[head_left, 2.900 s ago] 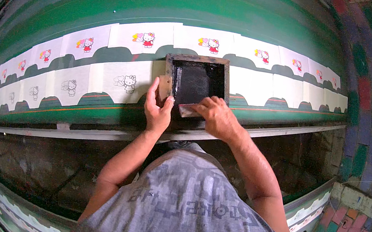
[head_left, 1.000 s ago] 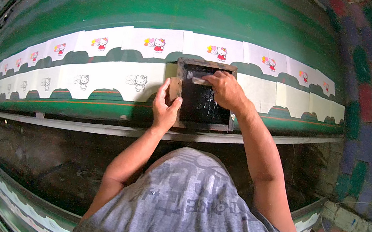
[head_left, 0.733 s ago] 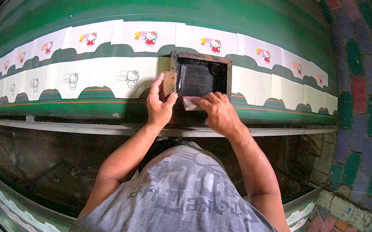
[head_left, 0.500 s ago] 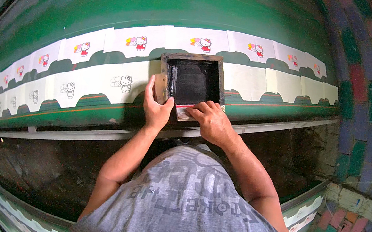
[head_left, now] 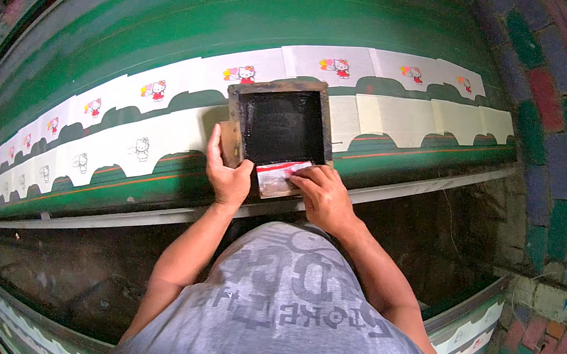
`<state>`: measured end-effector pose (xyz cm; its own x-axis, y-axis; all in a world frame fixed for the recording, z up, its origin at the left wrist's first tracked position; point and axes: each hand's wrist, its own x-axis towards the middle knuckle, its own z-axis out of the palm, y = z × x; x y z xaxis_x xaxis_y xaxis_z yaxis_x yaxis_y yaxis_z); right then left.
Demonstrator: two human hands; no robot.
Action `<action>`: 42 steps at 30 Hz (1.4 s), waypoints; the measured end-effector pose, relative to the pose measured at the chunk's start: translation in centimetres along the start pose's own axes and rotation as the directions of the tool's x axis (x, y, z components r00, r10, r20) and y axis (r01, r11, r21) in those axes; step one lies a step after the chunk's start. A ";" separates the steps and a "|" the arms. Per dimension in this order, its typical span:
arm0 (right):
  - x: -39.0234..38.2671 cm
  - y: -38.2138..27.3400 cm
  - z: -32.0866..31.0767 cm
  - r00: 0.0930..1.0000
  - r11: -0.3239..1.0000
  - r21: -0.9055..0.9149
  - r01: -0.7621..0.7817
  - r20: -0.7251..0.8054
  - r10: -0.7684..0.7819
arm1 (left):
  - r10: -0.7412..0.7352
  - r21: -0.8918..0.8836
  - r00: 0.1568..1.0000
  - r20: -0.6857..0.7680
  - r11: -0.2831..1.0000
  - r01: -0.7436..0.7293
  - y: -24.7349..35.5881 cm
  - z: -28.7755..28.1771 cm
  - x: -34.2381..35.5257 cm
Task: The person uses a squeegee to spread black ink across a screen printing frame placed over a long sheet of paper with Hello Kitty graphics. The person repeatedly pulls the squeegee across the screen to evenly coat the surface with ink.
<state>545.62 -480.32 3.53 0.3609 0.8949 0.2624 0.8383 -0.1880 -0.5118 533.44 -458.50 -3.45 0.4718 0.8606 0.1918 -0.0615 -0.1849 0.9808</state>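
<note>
A dark, ink-coated screen [head_left: 279, 124] in a worn wooden frame [head_left: 280, 84] sits over the lower row of white paper pieces [head_left: 389, 117] on the green table [head_left: 267, 5]. My left hand [head_left: 227, 179] grips the frame's left side at a wooden block, thumb at the near corner. My right hand [head_left: 322, 195] has its curled fingers on a flat squeegee [head_left: 271, 182] with a red edge, lying at the screen's near end. The upper row carries coloured cartoon-cat prints [head_left: 335, 67]; the lower pieces left of the frame carry black outline prints [head_left: 140, 148], those to the right look blank.
A pale rail [head_left: 121, 205] runs along the table's near edge, above a dark gap. A second printed band [head_left: 466, 342] lies lower, at the bottom right. A wall of painted bricks [head_left: 564, 201] is at the right. My shirt and forearms occupy the lower middle.
The squeegee was at the screen's far end a second ago and is now at the near end with my right hand. Frame and left hand sit further left in view, which is tilted differently.
</note>
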 end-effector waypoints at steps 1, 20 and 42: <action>-0.6 1.0 -1.0 1.000 1.000 0.010 0.004 -0.017 -0.004 | -0.010 -0.041 1.000 0.003 0.999 0.011 0.1 1.7 -0.4; 0.2 9.4 -8.3 0.923 0.962 -0.145 0.233 0.345 -0.172 | -0.087 0.039 0.996 0.000 0.995 0.087 -0.2 11.3 -3.1; 8.5 11.5 -6.7 0.939 0.968 -0.233 0.091 0.344 -0.006 | -0.155 -0.170 0.979 0.130 0.970 0.176 -0.3 9.6 -2.5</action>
<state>561.07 -477.55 5.38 0.1935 0.9806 -0.0318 0.9398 -0.1946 -0.2810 540.75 -465.15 -4.53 0.5855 0.8101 0.0311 -0.1260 0.0530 0.9906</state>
